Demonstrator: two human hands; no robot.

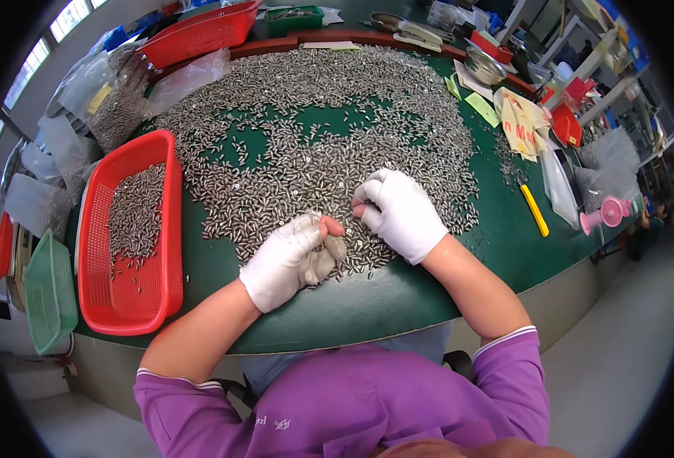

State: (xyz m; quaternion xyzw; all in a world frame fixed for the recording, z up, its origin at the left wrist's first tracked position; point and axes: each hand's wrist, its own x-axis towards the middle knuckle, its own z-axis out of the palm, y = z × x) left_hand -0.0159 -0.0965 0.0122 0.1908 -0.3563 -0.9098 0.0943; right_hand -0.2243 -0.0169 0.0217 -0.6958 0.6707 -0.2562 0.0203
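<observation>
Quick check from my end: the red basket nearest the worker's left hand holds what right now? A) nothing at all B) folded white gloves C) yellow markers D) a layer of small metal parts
D: the red basket beside the left hand has small metal parts lying across its mesh bottom, like those spread on the green table.

White gloves [398, 214], silver metal pieces [314, 153], green table [398, 294], red basket [170, 252].

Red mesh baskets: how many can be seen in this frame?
2. One red basket lies on the green table's left side, holding small metal parts; another red basket sits at the far left edge. More may be hidden in the clutter.
</observation>
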